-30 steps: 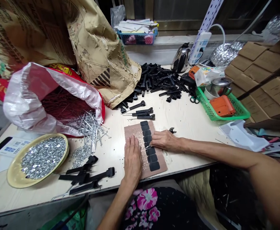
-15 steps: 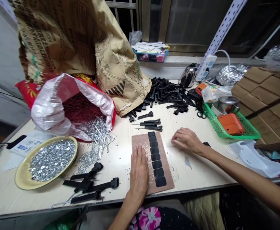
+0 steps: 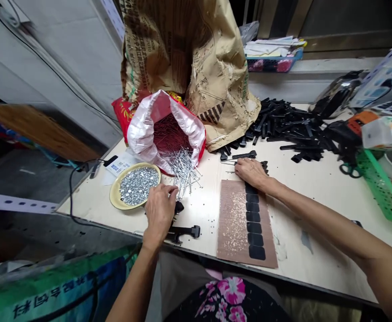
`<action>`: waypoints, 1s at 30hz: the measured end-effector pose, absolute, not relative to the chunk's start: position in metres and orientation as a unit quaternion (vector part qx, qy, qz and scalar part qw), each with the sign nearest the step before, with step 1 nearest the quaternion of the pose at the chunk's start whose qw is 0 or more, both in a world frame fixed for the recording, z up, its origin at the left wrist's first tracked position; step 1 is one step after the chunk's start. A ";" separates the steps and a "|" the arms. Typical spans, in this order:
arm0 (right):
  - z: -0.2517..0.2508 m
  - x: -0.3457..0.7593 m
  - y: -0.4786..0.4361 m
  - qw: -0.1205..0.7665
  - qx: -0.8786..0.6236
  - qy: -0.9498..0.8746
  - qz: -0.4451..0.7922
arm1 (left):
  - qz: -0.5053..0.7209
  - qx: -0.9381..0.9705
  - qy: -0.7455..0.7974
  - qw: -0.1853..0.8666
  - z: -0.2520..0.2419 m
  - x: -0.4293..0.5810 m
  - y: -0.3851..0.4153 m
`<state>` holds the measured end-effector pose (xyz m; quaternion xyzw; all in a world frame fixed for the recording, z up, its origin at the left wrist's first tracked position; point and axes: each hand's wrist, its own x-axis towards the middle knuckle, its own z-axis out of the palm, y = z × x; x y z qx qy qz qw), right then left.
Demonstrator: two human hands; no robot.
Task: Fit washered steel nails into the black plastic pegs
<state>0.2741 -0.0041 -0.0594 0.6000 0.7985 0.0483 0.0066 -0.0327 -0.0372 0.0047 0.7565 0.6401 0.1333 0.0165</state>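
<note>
My left hand [image 3: 159, 209] is beside the yellow bowl [image 3: 115, 203] of small metal washers, over loose washers and black plastic pieces [image 3: 192, 231] with hooked ends. Its thumb and fingers are drawn together; whatever is between them is too small to make out. Over a short row of black plastic pieces with thin metal pins, my right hand [image 3: 252, 173] has its fingers closed on one, mostly hidden under the hand. One more such piece [image 3: 245, 155] lies just beyond it. Nearer me is a brown board [image 3: 231, 250] with a column of black rounded squares [image 3: 254, 228] and pale specks.
A white-and-red sack [image 3: 142, 129] of dark red rods stands behind the bowl, with silver pins [image 3: 184, 170] spilling out. Behind are a torn paper sack [image 3: 226, 89] and a heap of black pieces [image 3: 283, 120]. Scissors [image 3: 350, 170] and a green basket [image 3: 377, 188] are at right.
My left hand has left the board and moved left to the washers. The right hand has moved forward and left onto the pinned black pieces. The view has swung left.
</note>
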 end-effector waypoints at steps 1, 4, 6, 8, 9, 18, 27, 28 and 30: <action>-0.059 0.274 -0.006 0.002 0.599 0.799 0.055 | 0.119 0.758 0.641 0.027 0.001 -0.033 -0.035; -0.053 0.272 -0.014 -0.038 0.603 0.794 0.072 | 0.066 0.771 0.633 0.030 -0.015 -0.021 -0.036; -0.047 0.271 -0.021 -0.082 0.604 0.788 0.084 | 0.035 0.774 0.632 0.013 -0.025 -0.010 -0.038; -0.039 0.270 -0.029 -0.135 0.597 0.787 0.084 | 0.016 0.772 0.635 -0.004 -0.033 -0.002 -0.039; -0.036 0.270 -0.032 -0.163 0.591 0.786 0.076 | 0.009 0.770 0.638 -0.011 -0.036 0.000 -0.039; -0.020 0.254 -0.062 -0.342 0.504 0.791 -0.066 | 0.070 0.749 0.659 0.020 -0.037 0.004 -0.040; -0.001 0.219 -0.090 -0.366 0.520 0.765 -0.105 | 0.399 0.327 0.439 0.735 -0.005 0.036 -0.050; 0.000 0.219 -0.091 -0.361 0.524 0.765 -0.095 | 0.396 0.304 0.424 0.755 -0.004 0.039 -0.051; 0.002 0.221 -0.093 -0.344 0.531 0.771 -0.077 | 0.392 0.286 0.415 0.770 -0.003 0.045 -0.054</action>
